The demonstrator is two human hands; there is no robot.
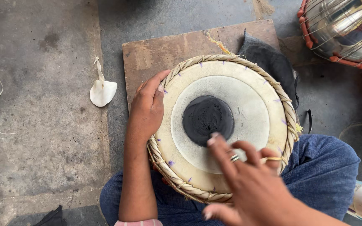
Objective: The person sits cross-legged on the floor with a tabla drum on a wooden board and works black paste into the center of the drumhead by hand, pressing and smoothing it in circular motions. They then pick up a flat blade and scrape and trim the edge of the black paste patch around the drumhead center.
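A round tabla drum head (225, 125) fills the middle of the view, resting on the lap of a seated person in blue trousers (323, 167) and overlapping a worn wooden board (164, 54) that lies on the concrete floor (42, 138). Its skin is cream, ringed by a braided straw-coloured rim with small purple marks spaced around the edge; an inner paler grey disc carries a wet-looking black paste patch (208, 119) just left of centre. The left hand (146, 111) grips the rim at 9 o'clock, fingers curled over the braid, thumb on the skin. The right hand (248, 180) comes in from 5 o'clock, fingers spread and holding nothing, its index fingertip touching the lower edge of the black patch; a ring shows on one finger. A dark cloth (273, 62) lies under the drum at 1 o'clock, a shiny metal drum shell (344, 29) sits at the upper right corner, and a white scrap of hide (102, 92) lies well off at 9 o'clock.
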